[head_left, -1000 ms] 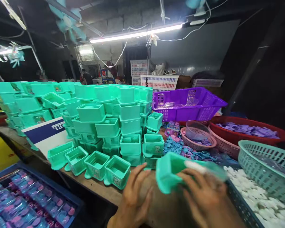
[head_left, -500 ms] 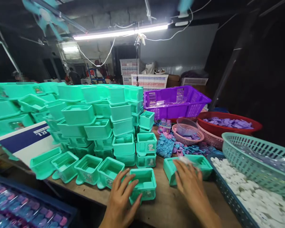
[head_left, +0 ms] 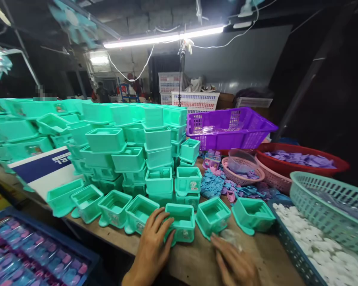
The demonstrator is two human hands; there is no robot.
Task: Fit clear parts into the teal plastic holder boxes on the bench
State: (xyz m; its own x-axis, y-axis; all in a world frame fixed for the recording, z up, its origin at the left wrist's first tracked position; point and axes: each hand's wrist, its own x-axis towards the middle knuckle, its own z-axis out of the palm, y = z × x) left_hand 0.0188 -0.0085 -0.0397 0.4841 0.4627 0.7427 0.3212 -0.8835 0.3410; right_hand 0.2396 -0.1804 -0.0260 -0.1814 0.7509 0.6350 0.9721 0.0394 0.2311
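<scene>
A row of green plastic boxes runs along the table's front edge, open sides up. My left hand [head_left: 153, 244] lies at the left side of one green box [head_left: 185, 232], fingers apart and resting on its rim, thumb near its front corner. My right hand [head_left: 235, 260] is low over the table, just in front of another green box [head_left: 213, 216], its fingers together. A small clear plastic piece [head_left: 231, 237], blurred, shows at its fingers. One more green box [head_left: 253, 214] stands to the right, its rounded tab toward me.
Stacked green boxes [head_left: 107, 141] fill the left and back. To the right are a tray of white pieces [head_left: 316, 242], a pale green basket [head_left: 331, 206], a red basin [head_left: 343, 167] and a purple crate [head_left: 229, 139]. A blue crate [head_left: 91, 254] sits at lower left.
My right hand has come back toward me, off the two right-hand boxes, which now stand separately in the row. The clear piece moved with it. My left hand stays by its box; the view has shifted.
</scene>
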